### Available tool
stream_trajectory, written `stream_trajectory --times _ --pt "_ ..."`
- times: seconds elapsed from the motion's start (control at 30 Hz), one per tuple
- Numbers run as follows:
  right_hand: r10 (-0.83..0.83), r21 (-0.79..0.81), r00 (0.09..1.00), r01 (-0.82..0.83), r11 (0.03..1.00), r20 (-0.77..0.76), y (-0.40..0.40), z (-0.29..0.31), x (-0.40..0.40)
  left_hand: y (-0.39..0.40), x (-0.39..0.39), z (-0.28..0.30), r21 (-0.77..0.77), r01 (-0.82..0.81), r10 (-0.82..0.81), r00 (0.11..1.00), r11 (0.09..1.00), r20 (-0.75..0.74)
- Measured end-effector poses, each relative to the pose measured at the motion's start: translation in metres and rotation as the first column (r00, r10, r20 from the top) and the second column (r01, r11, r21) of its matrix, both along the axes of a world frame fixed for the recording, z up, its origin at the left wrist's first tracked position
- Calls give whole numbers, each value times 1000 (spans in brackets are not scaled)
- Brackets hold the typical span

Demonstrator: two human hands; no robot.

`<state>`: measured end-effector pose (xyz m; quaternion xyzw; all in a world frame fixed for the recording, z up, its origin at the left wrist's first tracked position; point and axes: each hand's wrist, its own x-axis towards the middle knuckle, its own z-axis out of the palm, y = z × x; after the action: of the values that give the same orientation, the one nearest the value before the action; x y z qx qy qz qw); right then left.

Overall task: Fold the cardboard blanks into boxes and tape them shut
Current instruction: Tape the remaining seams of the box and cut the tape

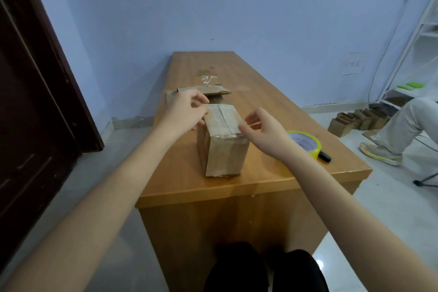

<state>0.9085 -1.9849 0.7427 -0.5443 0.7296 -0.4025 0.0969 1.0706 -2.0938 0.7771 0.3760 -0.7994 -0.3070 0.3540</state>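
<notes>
brown folded cardboard box point(222, 147) | step: smoothing top tape | left hand point(183, 111), right hand point(264, 133): fingers loosely curled at box edges, grasp unclear | next: press tape flat

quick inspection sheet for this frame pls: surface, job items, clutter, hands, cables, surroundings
Surface: wooden desk, pale smear near the far end.
Job's things: closed cardboard box with clear tape along its top seam; cardboard blank behind it, not yet made into a box; yellow tape roll to the right of the box.
Clutter: black marker beside the roll.
Hands: left hand fingers on the box's top far-left edge; right hand fingers curled at the top right edge, contact unclear.
Cables: thin cable hanging down the wall at right.
Surroundings: dark door at left, white shelf, finished boxes on the floor, seated person's leg.
</notes>
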Motion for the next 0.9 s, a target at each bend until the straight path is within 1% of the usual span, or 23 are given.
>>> stream_trajectory --times 0.03,0.07,0.1,0.13,0.17,0.2,0.23,0.3,0.33,0.4,0.43,0.53,0.6,0.7,0.77,0.9 --pt "-47 108 999 49 993 -19 2 5 1 -9 -7 9 -87 -31 42 991 996 129" --pt "-77 227 997 75 971 -1 4 11 3 -17 -15 17 -162 -45 88 959 986 269" --pt "-92 348 993 60 935 75 6 16 6 -22 -24 23 -209 -38 122 907 977 404" --pt "-102 458 976 2 889 193 9 21 9 -27 -33 28 -211 -22 130 845 977 518" --pt "-110 541 946 -77 838 304 10 24 12 -30 -43 31 -170 -12 114 787 985 606" --pt "-117 591 916 -146 793 384 10 25 14 -31 -51 33 -115 -12 87 733 993 674" --pt "-131 615 888 -194 764 442 8 24 15 -32 -57 32 -57 -20 55 683 998 728" --pt "-175 609 816 -250 752 551 1 19 16 -31 -68 30 34 -55 6 604 998 797" --pt "-193 590 770 -276 759 608 -3 16 15 -30 -70 29 60 -76 -4 588 995 809" --pt "-208 551 691 -320 771 692 -9 13 14 -28 -73 29 77 -107 1 593 991 805" --pt "-211 536 665 -331 777 716 -10 13 12 -28 -72 29 64 -112 15 592 992 806" --pt "-225 495 617 -308 812 754 -9 17 5 -34 -66 27 34 -156 58 546 987 835" --pt "-238 492 628 -267 829 741 -8 21 0 -33 -59 31 84 -210 49 559 974 827" --pt "-257 502 656 -215 837 710 -8 30 -4 -30 -50 41 215 -249 -4 643 944 765" --pt "-270 510 673 -184 840 688 -11 36 -4 -30 -46 46 222 -263 16 678 939 735" --pt "-322 525 685 -102 845 653 -19 46 -1 -21 -37 56 203 -276 50 696 939 716"
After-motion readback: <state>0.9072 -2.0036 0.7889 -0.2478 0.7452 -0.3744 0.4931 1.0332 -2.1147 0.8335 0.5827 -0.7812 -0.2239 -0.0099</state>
